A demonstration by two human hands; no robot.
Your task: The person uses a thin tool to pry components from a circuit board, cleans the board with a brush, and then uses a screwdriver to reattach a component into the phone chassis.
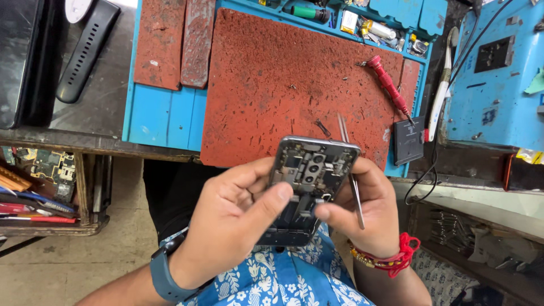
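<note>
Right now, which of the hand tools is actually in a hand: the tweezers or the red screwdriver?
The tweezers, pinched in the right hand beside the opened phone. The red screwdriver lies loose on the red mat, untouched.

We see a rust-red speckled mat (283,85) on a blue tray (164,116), a red screwdriver (388,85), a blue-white floral shirt (283,277), red wrist threads (396,258).
</note>
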